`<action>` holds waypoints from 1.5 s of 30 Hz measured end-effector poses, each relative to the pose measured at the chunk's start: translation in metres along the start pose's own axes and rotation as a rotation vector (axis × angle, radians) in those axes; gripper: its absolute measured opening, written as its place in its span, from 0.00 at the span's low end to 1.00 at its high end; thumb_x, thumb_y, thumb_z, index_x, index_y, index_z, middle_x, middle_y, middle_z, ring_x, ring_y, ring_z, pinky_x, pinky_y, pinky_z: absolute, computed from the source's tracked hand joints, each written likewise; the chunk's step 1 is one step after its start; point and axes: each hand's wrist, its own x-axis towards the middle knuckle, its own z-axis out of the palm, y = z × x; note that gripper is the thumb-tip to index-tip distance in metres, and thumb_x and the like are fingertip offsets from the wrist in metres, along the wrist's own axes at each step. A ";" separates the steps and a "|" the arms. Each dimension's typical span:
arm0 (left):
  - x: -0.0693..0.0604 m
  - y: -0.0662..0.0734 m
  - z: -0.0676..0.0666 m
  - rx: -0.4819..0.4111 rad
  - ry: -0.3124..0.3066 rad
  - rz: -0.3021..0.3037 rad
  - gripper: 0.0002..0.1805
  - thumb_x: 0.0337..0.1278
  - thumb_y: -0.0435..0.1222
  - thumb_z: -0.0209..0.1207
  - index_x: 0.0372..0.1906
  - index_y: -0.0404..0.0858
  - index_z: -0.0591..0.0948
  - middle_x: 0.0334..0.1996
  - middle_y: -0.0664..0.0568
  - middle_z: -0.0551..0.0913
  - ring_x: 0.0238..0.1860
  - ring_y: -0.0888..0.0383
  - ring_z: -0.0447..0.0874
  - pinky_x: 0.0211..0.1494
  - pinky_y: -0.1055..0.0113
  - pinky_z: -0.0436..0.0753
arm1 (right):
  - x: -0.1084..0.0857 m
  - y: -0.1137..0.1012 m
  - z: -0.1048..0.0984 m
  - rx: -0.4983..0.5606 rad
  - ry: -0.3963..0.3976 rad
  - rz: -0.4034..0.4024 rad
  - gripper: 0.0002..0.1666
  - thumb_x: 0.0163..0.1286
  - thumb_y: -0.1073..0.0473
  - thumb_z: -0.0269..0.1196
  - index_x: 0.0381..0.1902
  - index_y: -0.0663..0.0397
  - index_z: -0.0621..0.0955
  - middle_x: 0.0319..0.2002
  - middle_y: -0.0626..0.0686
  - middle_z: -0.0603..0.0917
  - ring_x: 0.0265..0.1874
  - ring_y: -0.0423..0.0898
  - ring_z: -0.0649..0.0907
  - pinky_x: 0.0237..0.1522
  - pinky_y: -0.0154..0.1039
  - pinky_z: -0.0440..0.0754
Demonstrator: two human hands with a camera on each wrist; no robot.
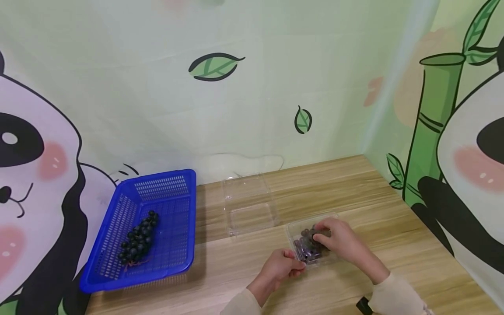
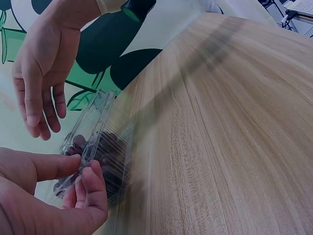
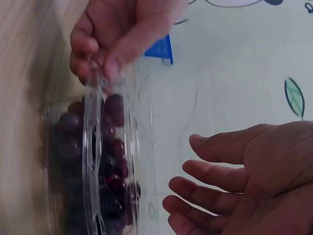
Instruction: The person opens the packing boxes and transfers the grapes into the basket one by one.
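Note:
A clear plastic box with dark red-purple grapes inside stands on the table at the right. My left hand pinches the box's near left rim between thumb and fingers; the left wrist view shows this grip closely. Over the box hovers my right hand. In the right wrist view its fingers are spread and relaxed, apart from the grapes, and nothing is in them. From the head view it partly covers the fruit.
Left on the wooden table is a blue plastic basket holding a bunch of black grapes. Between basket and box lies another clear plastic container. A printed wall rises behind the table.

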 end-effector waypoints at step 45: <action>0.002 -0.002 -0.009 -0.082 -0.075 -0.007 0.15 0.52 0.14 0.56 0.43 0.30 0.73 0.36 0.47 0.77 0.30 0.59 0.77 0.35 0.70 0.79 | -0.023 -0.027 0.060 -0.337 0.126 -0.306 0.15 0.51 0.64 0.80 0.37 0.59 0.87 0.41 0.53 0.82 0.40 0.50 0.79 0.43 0.48 0.80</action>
